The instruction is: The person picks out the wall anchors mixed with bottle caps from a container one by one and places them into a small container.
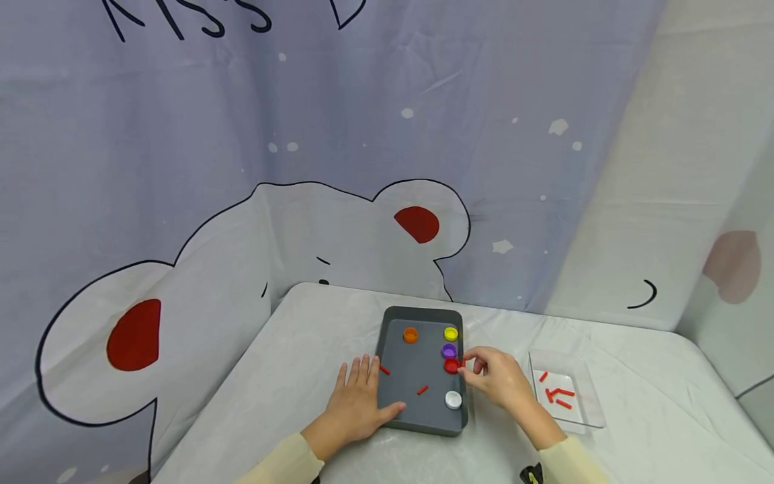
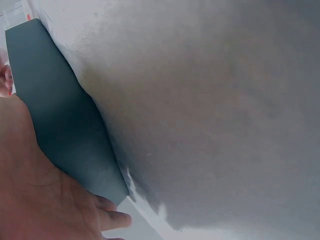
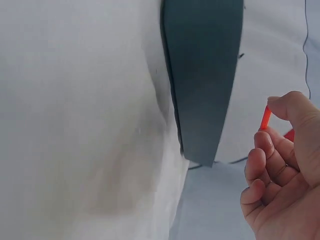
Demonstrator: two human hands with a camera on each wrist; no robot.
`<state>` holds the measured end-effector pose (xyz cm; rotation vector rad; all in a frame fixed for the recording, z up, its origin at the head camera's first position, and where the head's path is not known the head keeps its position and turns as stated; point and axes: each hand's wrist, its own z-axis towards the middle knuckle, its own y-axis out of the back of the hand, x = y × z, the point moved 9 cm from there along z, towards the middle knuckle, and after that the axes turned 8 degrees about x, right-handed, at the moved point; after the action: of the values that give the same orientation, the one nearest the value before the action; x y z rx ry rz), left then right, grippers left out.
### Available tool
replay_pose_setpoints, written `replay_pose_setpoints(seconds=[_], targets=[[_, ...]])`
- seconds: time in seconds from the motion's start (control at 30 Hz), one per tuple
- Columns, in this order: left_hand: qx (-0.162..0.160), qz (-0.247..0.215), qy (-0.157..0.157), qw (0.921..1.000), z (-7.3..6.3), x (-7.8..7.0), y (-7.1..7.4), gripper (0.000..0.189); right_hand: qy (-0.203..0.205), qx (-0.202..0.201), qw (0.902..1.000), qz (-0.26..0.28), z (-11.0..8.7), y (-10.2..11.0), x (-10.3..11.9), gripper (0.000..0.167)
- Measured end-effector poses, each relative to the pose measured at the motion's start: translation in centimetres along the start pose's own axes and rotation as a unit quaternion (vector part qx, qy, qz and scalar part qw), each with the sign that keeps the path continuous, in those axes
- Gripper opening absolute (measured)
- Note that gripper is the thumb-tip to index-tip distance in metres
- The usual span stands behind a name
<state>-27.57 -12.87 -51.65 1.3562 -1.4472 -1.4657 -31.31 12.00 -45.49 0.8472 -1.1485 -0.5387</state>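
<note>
A dark grey tray (image 1: 423, 417) lies on the white-covered table. My left hand (image 1: 358, 407), fingers straight, rests along its left edge, with the thumb over the near left corner. At the right edge my right hand (image 1: 498, 378) pinches a small red stick (image 3: 265, 117) between thumb and fingertip, close beside a red round cap (image 1: 451, 366). Behind that cap in the tray are a purple cap (image 1: 449, 351) and a yellow cap (image 1: 451, 333). An orange cap (image 1: 410, 335) lies far left, a white cap (image 1: 453, 400) near right. Two loose red sticks (image 1: 422, 390) lie on the tray floor.
A clear plastic box (image 1: 583, 396) holding several red sticks (image 1: 564, 404) stands right of my right hand. Behind the table hangs a printed curtain (image 1: 363, 121). The table's cloth (image 1: 314, 336) spreads around the tray.
</note>
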Motion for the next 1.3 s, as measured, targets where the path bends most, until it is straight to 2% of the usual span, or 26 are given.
replay_pose_setpoints(seconds=[0.53, 0.67, 1.17, 1.3], targets=[[-0.008, -0.005, -0.002, 1.0000, 0.1, 0.2, -0.4, 0.107, 0.003, -0.059, 0.9980, -0.025, -2.9, 4.5, -2.5, 0.018], [-0.009, -0.010, -0.003, 0.9999, 0.1, 0.1, -0.3, 0.106, 0.002, -0.062, 0.9975, -0.035, -3.6, 5.5, -3.3, 0.018], [-0.006, -0.006, -0.001, 1.0000, 0.5, 0.4, -0.5, 0.107, -0.080, -0.040, 0.9953, -0.036, -6.4, 9.2, -8.2, 0.025], [-0.004, -0.009, 0.000, 1.0000, 0.4, 0.3, -0.4, 0.106, -0.082, -0.045, 0.9946, -0.045, -7.0, 10.1, -9.1, 0.026]])
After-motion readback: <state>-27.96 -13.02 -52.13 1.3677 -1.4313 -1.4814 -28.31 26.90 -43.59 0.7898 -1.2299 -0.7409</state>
